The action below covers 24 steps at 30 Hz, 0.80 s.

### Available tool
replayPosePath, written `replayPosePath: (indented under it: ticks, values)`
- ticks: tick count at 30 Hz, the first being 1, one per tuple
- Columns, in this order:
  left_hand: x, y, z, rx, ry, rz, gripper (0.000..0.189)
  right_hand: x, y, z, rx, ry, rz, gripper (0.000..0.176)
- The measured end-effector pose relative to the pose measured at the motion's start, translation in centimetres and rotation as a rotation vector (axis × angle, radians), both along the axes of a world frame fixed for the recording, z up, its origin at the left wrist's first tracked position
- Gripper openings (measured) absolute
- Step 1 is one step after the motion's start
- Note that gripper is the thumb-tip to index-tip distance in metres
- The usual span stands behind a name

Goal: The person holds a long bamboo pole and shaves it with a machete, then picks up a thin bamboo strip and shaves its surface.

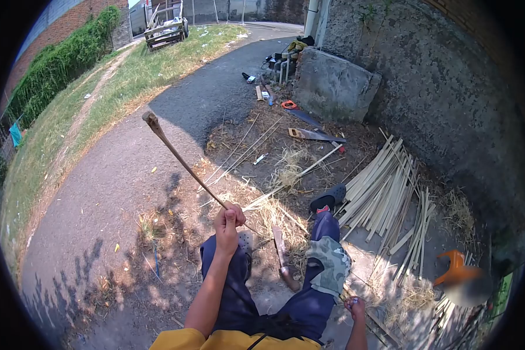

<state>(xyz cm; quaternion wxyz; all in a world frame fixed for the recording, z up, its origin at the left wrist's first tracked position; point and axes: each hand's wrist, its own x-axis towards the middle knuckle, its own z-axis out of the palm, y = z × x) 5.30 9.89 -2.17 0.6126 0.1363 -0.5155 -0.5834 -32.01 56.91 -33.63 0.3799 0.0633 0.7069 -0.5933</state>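
My left hand (pixel 227 220) is closed round a long thin brown stick (pixel 184 160), which slants up and to the left and has a thick knobbed end. My right hand (pixel 354 304) is low beside my right knee, its fingers curled; what it holds, if anything, is too small to name. A camouflage cloth (pixel 329 265) lies over my right thigh. On the ground between my legs is a long blade-like tool (pixel 281 248) with a dark handle.
Many pale split strips (pixel 376 189) lie to the right, near the wall (pixel 431 99). Handsaws (pixel 315 135) rest ahead, with curly shavings (pixel 289 172) nearer. An orange object (pixel 458 268) is at the right. A concrete block (pixel 335 81) stands by the wall.
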Motion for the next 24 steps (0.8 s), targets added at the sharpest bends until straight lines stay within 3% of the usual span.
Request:
replayPosePath:
  ticks: [3,10,15,19,24]
  values:
    - [-0.6,0.1,0.0,-0.018,-0.005,-0.002,0.039,5.4,2.7,-0.2,0.040,-0.031,0.173,0.024]
    - [-1.4,0.4,0.3,-0.006,-0.011,-0.029,0.040,19.5,10.4,2.0,0.197,-0.232,0.133,0.012]
    - [-2.0,0.5,0.4,0.021,-0.019,-0.019,0.039,23.2,14.0,4.2,0.217,-0.320,0.174,0.011]
    - [-2.4,0.4,0.5,0.027,-0.008,0.008,0.039,22.9,15.9,5.9,0.125,-0.352,0.262,0.010]
    - [-2.4,0.2,0.9,0.027,-0.001,0.056,0.038,23.0,14.7,9.5,-0.201,-0.449,0.342,0.013]
